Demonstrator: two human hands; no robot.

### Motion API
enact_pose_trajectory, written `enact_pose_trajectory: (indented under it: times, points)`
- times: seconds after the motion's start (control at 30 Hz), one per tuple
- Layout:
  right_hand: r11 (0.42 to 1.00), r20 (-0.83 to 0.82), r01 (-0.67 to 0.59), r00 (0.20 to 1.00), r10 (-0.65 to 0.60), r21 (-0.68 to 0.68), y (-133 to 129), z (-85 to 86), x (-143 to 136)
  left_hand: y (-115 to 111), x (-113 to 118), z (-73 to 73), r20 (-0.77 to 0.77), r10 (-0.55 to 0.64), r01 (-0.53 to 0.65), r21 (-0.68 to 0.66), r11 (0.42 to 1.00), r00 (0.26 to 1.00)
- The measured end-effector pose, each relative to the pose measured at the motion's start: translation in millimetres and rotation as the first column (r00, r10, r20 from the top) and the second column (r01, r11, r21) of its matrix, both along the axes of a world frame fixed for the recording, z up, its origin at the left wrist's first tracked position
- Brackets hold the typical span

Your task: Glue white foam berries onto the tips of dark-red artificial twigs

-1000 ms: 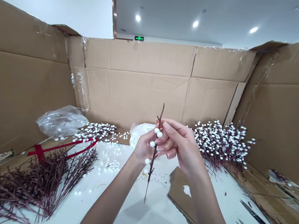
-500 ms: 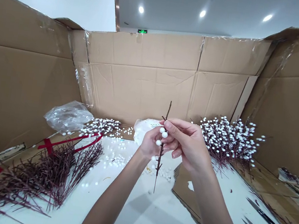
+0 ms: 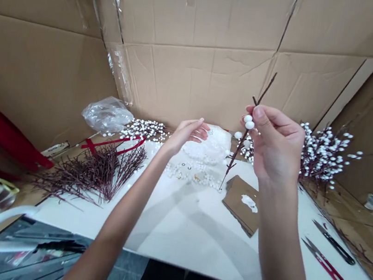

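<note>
A worker's R hand [image 3: 279, 142] pinched a brown twig [image 3: 240, 146] btwn thumb & fingers, 2 white berries [image 3: 249, 125] just below the fingertips; the twig tilted over the desk [image 3: 173, 231], R of ctr toward the far edge. The L hand [image 3: 189, 133], fingers loosely spread, hung well apart from it near white beads [image 3: 210, 181]. Black snips [image 3: 334, 241] & red snips [image 3: 318, 255] lay by the desk's R edge, bare twigs [image 3: 97, 173] near its L edge.

We have drawn our left hand [image 3: 187, 134] off the white-berried twig [image 3: 241, 143], now leaning more in our right hand [image 3: 279, 144].
</note>
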State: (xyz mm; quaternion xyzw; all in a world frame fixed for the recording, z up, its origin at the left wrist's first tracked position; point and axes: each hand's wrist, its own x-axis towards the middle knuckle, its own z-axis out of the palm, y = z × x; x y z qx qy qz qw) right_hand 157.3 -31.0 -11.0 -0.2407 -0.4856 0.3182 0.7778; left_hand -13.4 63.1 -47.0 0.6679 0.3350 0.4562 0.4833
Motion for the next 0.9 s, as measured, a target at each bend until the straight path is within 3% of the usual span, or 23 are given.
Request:
enact_pose_trajectory:
  times: [0.07, 0.13, 0.27, 0.47, 0.63, 0.9]
  points:
    - [1.000, 0.012, 0.005, 1.000, -0.005, -0.011, -1, 1.1, 1, 3, -22, -14.7, -0.168, 0.105, -0.103, 0.023, 0.994, 0.980]
    - [1.000, 0.023, 0.010, 1.000, -0.010, -0.011, -3, 2.3, 2, 2, -47, -33.4, -0.366, 0.200, -0.172, 0.108, 0.979, 0.909]
    - [0.999, 0.044, 0.031, 0.999, -0.032, 0.013, -3, 2.4, 4, -12, -87, -76.6, -0.530, 0.253, -0.214, 0.135, 0.967, 0.809]
    - [0.999, 0.054, 0.010, 0.998, -0.012, 0.031, 0, -0.6, -1, -21, -99, -129.2, -0.642, 0.281, -0.204, 0.193, 0.960, 0.713]
    - [1.000, 0.076, -0.016, 0.997, 0.016, 0.000, -1, -0.5, -3, -19, -97, -145.4, -0.686, 0.305, -0.142, 0.284, 0.948, 0.660]
    - [0.998, 0.109, -0.057, 0.993, 0.056, 0.009, 0, 0.1, -1, -17, -101, -144.8, -0.715, 0.301, -0.061, 0.340, 0.938, 0.632]
